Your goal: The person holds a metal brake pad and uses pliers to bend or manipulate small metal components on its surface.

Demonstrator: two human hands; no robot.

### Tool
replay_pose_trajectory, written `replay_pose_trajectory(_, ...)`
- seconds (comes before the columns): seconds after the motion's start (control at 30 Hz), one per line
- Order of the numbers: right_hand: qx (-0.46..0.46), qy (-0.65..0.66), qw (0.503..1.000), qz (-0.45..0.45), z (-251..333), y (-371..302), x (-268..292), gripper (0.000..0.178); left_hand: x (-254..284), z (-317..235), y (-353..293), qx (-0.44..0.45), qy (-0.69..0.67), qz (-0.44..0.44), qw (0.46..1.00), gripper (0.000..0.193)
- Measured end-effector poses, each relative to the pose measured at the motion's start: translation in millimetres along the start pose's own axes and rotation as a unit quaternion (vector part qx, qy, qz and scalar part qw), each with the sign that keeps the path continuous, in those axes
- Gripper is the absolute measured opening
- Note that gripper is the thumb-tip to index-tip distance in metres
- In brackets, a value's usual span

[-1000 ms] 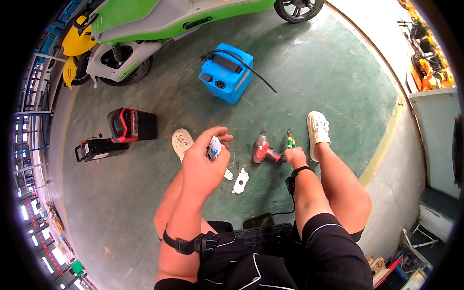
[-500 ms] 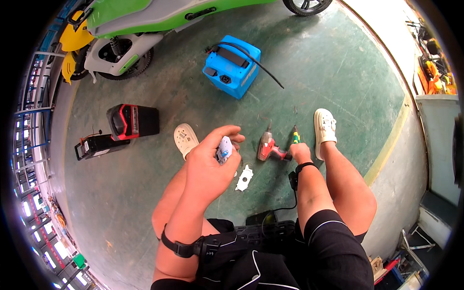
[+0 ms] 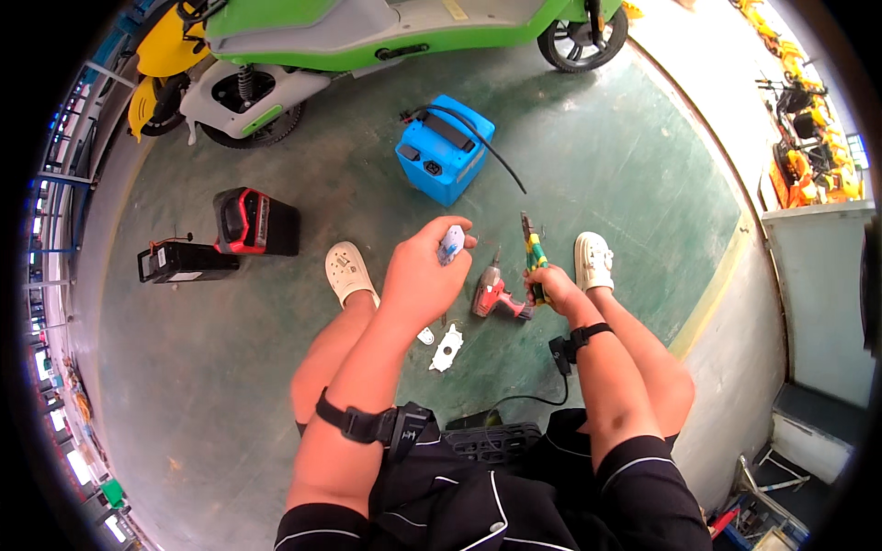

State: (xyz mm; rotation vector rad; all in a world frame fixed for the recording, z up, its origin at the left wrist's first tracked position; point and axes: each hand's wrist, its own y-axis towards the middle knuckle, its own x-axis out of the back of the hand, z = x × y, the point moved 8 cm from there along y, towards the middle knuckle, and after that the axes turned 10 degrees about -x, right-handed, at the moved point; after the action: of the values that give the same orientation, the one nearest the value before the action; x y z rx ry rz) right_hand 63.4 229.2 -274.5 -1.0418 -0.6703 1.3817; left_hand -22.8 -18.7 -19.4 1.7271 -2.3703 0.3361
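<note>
1. Green floor spreads from the person's feet to a green-and-grey scooter at the far edge; a yellow line bounds it on the right.
2. The left hand is curled around one small pale part, raised above the floor.
3. The right hand grasps one pair of green-and-yellow pliers by the handles, tip pointing far.
4. One blue case stands far, near centre, with a black cable; its walls hide its contents.
5. Two cases stand left, one red-and-black, one black; their insides are hidden too.
6. Between the hands lies one red drill; nearer, two white pieces.
</note>
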Motion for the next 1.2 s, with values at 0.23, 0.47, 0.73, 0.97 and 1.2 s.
replay_pose_trajectory(0.23, 0.051, -0.074, 0.983, 0.162, 68.8, -167.7, -91.8, 0.022, 3.4, -11.3, -0.5, -0.033, -0.031, -0.020, 0.999, 0.026)
replay_pose_trajectory(0.47, 0.082, -0.073, 0.952, 0.285, 57.4, -254.0, -141.1, 0.042, -3.9, -30.3, -16.7, -0.035, -0.222, 0.007, 0.974, 0.033)
replay_pose_trajectory(0.73, 0.065, -0.170, 0.936, 0.300, 59.7, -256.5, -146.9, 0.042, 2.2, -44.4, -40.0, -0.079, -0.240, 0.016, 0.968, 0.040)
replay_pose_trajectory(0.97, 0.039, -0.149, 0.931, 0.331, 62.4, -258.6, -149.1, 0.044, 0.2, -53.2, -40.9, -0.100, -0.276, -0.004, 0.956, 0.036)
replay_pose_trajectory(1.2, 0.036, -0.156, 0.931, 0.329, 62.3, -256.9, -149.4, 0.047, -2.1, -44.5, -38.0, -0.047, -0.287, -0.020, 0.956, 0.032)
